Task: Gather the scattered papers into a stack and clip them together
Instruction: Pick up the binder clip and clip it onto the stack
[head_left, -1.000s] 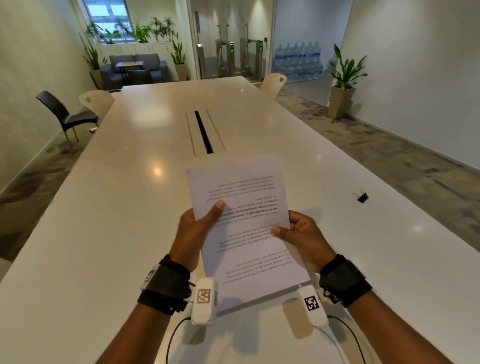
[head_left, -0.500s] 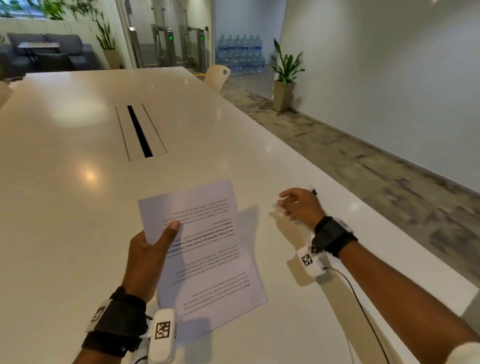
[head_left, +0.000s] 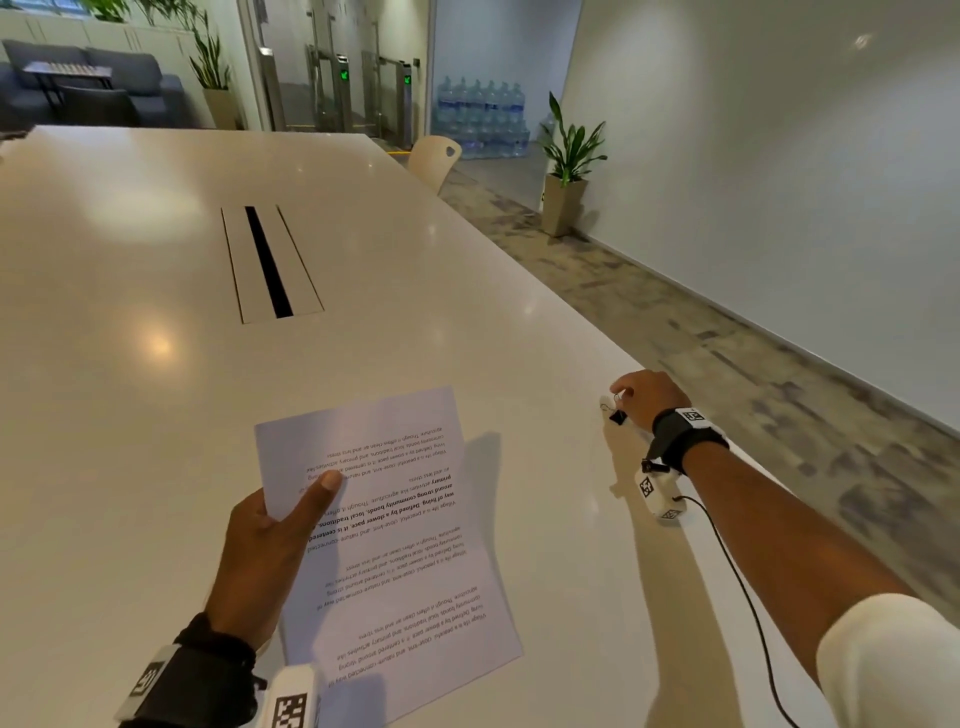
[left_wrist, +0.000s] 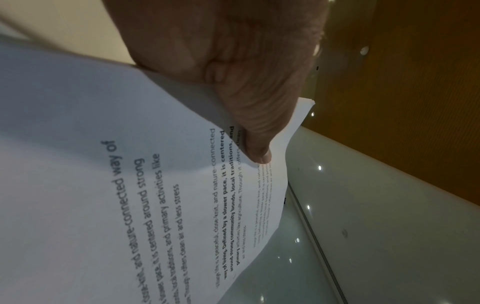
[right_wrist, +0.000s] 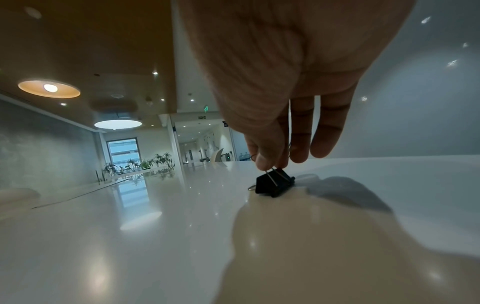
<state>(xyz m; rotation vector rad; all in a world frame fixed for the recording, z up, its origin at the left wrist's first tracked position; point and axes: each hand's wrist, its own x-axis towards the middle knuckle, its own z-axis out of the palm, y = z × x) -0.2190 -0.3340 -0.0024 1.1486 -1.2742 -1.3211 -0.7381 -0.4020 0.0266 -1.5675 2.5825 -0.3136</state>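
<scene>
The left hand (head_left: 260, 561) holds the stack of papers (head_left: 395, 545) by its left edge, the thumb (head_left: 322, 488) laid across the printed top sheet and the fingers hidden beneath — a grip pinching the sheets. In the left wrist view the thumb (left_wrist: 249, 123) presses on the text, and several sheet edges show lined up at the far corner of the papers (left_wrist: 130, 185). The stack is tilted, its near end low over the white table (head_left: 130, 364); whether that end touches the surface cannot be told.

Well to the right, near the table's right edge, the right hand (head_left: 649, 397) is lowered over a small black binder clip (head_left: 618, 417). In the right wrist view the thumb and fingertips (right_wrist: 265, 160) pinch the clip's wire handles together, while the black body of the binder clip (right_wrist: 275, 185) sits on the table (right_wrist: 130, 236) — the other fingers hang loosely beside it.
</scene>
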